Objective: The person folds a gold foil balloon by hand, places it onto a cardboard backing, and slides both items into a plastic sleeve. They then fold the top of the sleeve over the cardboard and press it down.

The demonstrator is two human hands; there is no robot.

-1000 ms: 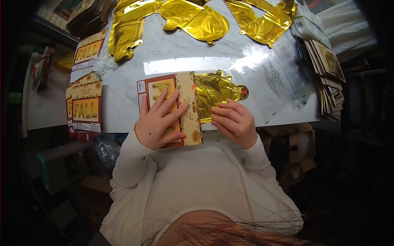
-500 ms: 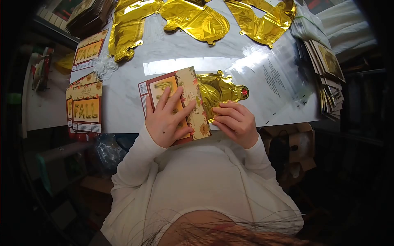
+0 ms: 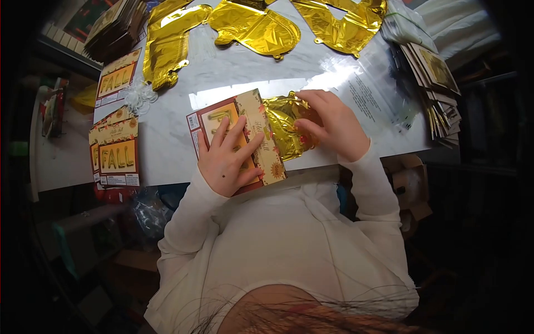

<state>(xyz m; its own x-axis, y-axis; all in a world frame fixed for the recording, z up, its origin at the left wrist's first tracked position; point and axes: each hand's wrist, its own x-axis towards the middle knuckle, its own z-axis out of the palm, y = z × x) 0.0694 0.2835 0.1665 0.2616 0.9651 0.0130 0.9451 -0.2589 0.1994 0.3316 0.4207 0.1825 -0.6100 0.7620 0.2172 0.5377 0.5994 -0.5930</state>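
Observation:
My left hand [image 3: 225,156] lies flat with fingers spread on a printed cardboard header card [image 3: 257,119], which has a FALL balloon picture and an autumn leaf border. From under the card's right side sticks out a folded gold foil balloon [image 3: 282,119]. My right hand [image 3: 336,122] is curved around the balloon's right end, with the fingertips at its upper edge and the thumb on the foil. A reddish printed part of the foil shows beneath the right palm, partly hidden.
Flat gold foil letter balloons [image 3: 256,28] lie along the back of the marble-patterned table [image 3: 222,72]. More FALL cards [image 3: 118,153] and a coil of white ribbon [image 3: 140,97] are at left. Clear plastic bags [image 3: 367,97] and a stack of cards [image 3: 434,83] lie at right.
My right hand has moved up and right from the balloon's lower edge to its right end. The protruding tip there is now folded in or covered. My left hand stays on the card.

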